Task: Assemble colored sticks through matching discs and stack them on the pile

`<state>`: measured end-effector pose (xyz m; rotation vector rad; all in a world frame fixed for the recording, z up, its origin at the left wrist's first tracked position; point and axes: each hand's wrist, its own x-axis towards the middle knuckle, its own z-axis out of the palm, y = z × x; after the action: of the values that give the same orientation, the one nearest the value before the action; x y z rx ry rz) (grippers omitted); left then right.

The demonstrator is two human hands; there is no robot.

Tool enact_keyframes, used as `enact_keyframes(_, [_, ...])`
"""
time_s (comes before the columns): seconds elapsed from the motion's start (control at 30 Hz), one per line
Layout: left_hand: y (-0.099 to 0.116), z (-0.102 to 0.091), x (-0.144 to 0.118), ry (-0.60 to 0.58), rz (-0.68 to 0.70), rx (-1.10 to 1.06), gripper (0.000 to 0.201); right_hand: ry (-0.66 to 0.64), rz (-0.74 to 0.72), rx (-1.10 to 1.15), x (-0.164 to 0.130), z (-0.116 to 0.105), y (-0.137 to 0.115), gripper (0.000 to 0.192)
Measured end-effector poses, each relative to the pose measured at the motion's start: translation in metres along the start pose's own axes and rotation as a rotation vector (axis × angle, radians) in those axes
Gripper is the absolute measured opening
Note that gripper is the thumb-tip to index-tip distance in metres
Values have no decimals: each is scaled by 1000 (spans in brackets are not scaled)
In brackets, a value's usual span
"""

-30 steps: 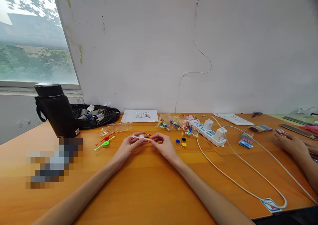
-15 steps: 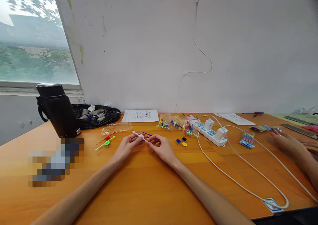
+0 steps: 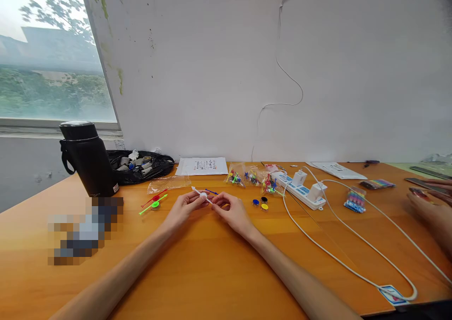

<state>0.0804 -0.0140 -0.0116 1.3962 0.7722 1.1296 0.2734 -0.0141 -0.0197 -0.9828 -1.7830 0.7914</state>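
A white arrow spinner (image 3: 204, 196) with a round centre is held between my two hands above the table. My left hand (image 3: 181, 210) pinches it at the round centre, thumb on top. The fingers of my right hand (image 3: 233, 212) are closed on its tail end. Just behind lies a blue arrow (image 3: 211, 191), partly covered by my hands. To the left rest a green arrow spinner (image 3: 155, 205) and a red arrow spinner (image 3: 154, 198). On the right sit small round pieces: a blue disc (image 3: 255, 202), a black disc (image 3: 264, 200) and a yellow disc (image 3: 264, 207).
Clear bags of coloured spinner parts (image 3: 271, 184) lie behind the discs, beside a white power strip (image 3: 303, 193) with trailing cables. A black flask (image 3: 90, 162) and black plastic bag (image 3: 158, 166) stand left. Another person's hand (image 3: 429, 212) is at the right edge.
My hands keep the same grip on the white arrow spinner. The view has shifted slightly. At the right, the other person's hand has moved further right.
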Motion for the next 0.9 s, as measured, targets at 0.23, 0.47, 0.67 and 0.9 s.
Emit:
enact_keyframes(0.23, [3, 0, -1, -4, -3, 9, 48, 1, 0, 5, 0, 0, -2, 13])
enact_keyframes(0.47, [-2, -3, 2, 32, 17, 31, 53, -9, 28, 15, -1, 1, -4, 12])
enact_keyframes(0.67, [-4, -3, 2, 76, 30, 10, 52, -184, -2, 17, -7, 4, -5, 11])
enact_keyframes(0.9, [-5, -12, 5, 194, 40, 149, 53, -241, -47, -72, -8, 4, -2, 11])
